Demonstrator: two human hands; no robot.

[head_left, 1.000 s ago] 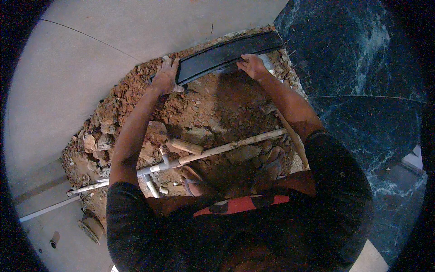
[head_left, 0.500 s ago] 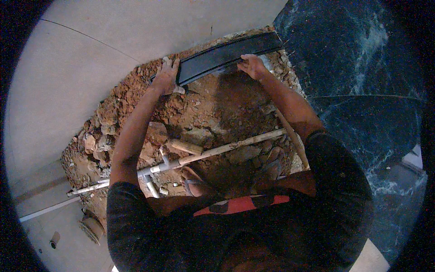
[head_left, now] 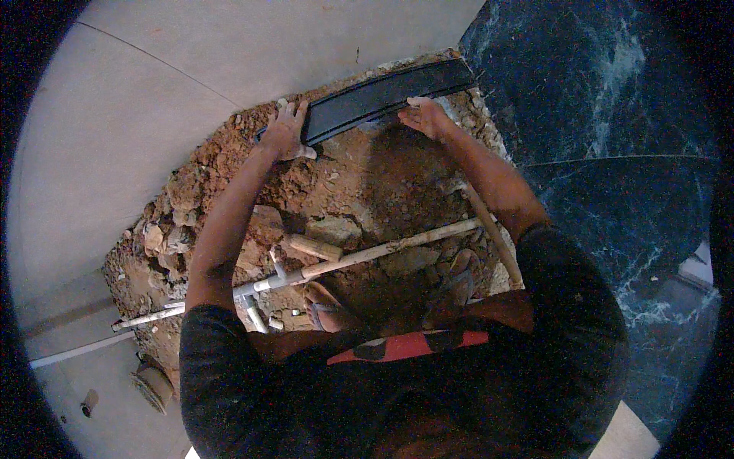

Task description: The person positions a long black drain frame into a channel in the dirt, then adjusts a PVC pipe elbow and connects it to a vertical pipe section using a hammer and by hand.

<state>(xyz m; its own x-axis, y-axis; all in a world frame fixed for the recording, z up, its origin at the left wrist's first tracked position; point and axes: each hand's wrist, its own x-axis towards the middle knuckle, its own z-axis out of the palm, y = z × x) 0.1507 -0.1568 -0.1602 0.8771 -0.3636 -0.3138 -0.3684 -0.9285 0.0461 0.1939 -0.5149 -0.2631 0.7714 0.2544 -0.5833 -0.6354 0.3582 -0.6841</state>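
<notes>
A long dark slab-like strip (head_left: 382, 98) with raised dark edges lies slantwise along the wall, over broken earth. My left hand (head_left: 284, 136) spreads flat across its left end, fingers reaching toward the far edge and thumb out at the near edge. At the near edge, toward the right end, my right hand (head_left: 425, 118) touches the strip with its fingers stretched to the left. The undersides of those fingers are hidden. Beneath the strip, the ground is mostly out of sight.
Reddish rubble (head_left: 183, 191) lines the pale wall (head_left: 229, 53). A long pipe (head_left: 397, 243) with a grey joint (head_left: 248, 291) crosses before my sandalled feet. Nearby are a short wooden handle (head_left: 315, 247) and a long stick (head_left: 493, 226). Dark marbled slabs (head_left: 596, 214) cover the right side.
The strip's right end sits slightly lower in the picture. My right hand has shifted a little with it, its fingers now straighter. My left hand stays at the left end.
</notes>
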